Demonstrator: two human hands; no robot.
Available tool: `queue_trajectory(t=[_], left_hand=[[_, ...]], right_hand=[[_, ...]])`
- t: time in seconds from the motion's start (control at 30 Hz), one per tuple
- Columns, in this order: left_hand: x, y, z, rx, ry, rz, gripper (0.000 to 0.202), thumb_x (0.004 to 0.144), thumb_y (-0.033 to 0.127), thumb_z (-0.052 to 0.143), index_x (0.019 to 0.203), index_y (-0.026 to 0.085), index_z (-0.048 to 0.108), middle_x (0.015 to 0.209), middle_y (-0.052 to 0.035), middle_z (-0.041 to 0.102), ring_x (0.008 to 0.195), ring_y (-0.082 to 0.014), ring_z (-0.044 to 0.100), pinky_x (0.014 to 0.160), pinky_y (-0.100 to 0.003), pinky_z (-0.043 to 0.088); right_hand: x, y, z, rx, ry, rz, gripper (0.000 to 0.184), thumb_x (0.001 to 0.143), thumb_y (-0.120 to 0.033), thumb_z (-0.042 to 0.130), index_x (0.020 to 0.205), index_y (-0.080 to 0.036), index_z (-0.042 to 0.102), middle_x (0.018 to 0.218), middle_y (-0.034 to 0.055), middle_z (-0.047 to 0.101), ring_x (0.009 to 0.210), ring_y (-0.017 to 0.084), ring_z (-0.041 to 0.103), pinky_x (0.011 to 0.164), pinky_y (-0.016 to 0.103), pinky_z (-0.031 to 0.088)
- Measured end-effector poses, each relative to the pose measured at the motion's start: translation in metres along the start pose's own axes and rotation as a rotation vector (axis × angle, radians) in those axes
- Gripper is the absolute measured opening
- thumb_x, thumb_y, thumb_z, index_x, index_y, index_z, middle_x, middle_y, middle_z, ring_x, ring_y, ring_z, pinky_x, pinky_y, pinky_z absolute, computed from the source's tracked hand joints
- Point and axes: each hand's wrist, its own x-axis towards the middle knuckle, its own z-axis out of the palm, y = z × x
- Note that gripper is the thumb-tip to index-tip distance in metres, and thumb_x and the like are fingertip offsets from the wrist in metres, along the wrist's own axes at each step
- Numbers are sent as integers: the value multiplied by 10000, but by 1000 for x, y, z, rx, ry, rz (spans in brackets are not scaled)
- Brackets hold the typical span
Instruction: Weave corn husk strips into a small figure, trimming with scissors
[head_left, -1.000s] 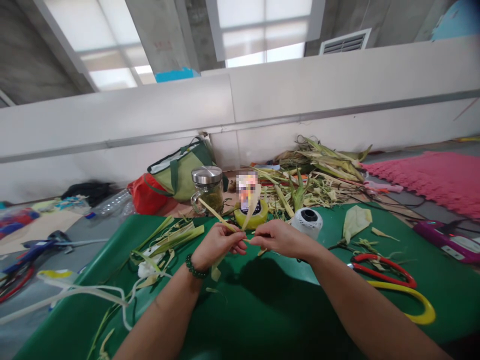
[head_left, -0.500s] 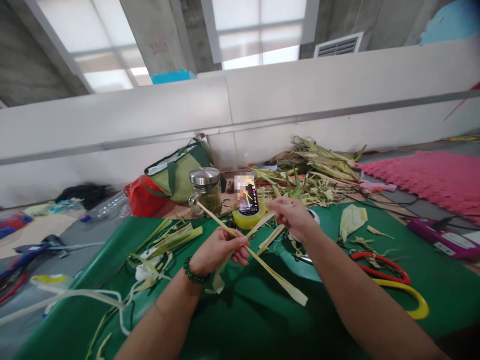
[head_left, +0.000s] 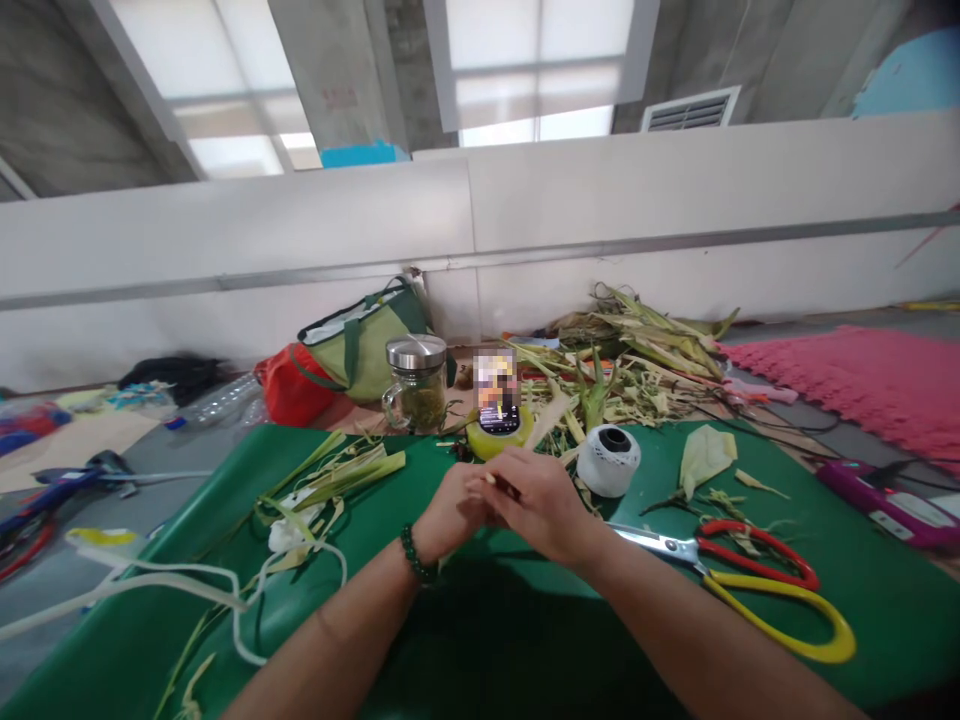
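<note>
The left hand (head_left: 459, 508) and right hand (head_left: 538, 502) pinch a pale leaf strip (head_left: 547, 421) together in the middle and hide part of it. A phone (head_left: 501, 416) and yellow ring (head_left: 478, 440) block the far side; a white roll (head_left: 609, 477) and big scissors (head_left: 684, 548) sit right, green leaves (head_left: 352, 476) left

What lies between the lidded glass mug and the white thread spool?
The head view shows a smartphone, a yellow tape roll and corn husk strips.

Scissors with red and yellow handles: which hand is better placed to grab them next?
The right hand, I'd judge: the scissors lie close by on its side, while the left hand is farther off and would likely reach across it.
</note>
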Motion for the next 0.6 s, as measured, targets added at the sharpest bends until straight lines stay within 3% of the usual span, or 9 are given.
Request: queue_trajectory(t=[0.13, 0.27, 0.33, 0.43, 0.53, 0.6], left_hand=[[0, 13, -11, -130, 7, 85, 417, 612, 517, 716, 570, 106, 662, 505, -24, 632, 464, -100, 522, 493, -201, 439], [-1, 20, -21, -248, 59, 69, 484, 580, 562, 734, 694, 93, 700, 612, -67, 699, 504, -115, 582, 526, -211, 477], [-2, 22, -25, -265, 66, 44, 452, 562, 516, 766, 735, 102, 711, 651, -66, 711, 525, -113, 594, 516, -198, 470], [-5, 25, -29, -260, -11, 47, 388, 522, 340, 824, 822, 114, 724, 692, -44, 714, 572, -105, 602, 525, -175, 454], [-9, 27, -32, -240, -108, 72, 450, 485, 192, 834, 914, 123, 719, 717, -26, 712, 610, -103, 599, 559, -178, 460], [-10, 28, -32, -213, -144, 79, 488, 476, 175, 838, 946, 127, 714, 738, -25, 711, 624, -108, 595, 571, -190, 466]], right_hand=[[-7, 4, 3, 62, 198, -102, 125, 883, -212, 498, 837, -194, 613, 778, 57, 688, 695, 162, 647, 667, 257, 497], [-9, 5, 5, 117, 266, -82, 76, 851, -183, 546, 836, -194, 620, 776, 37, 710, 659, 152, 669, 628, 241, 534], [-8, 8, 6, 152, 277, -85, 84, 848, -164, 553, 851, -191, 632, 806, 38, 721, 694, 151, 682, 639, 232, 548], [-7, 14, 6, 164, 274, -59, 87, 843, -162, 570, 855, -192, 651, 819, 38, 727, 720, 153, 688, 656, 232, 557], [-6, 20, 7, 170, 260, -21, 87, 836, -173, 583, 847, -197, 666, 796, 33, 725, 700, 155, 685, 632, 235, 558], [-5, 22, 7, 180, 251, -7, 84, 830, -176, 589, 830, -197, 671, 784, 31, 724, 703, 159, 683, 626, 238, 556]])
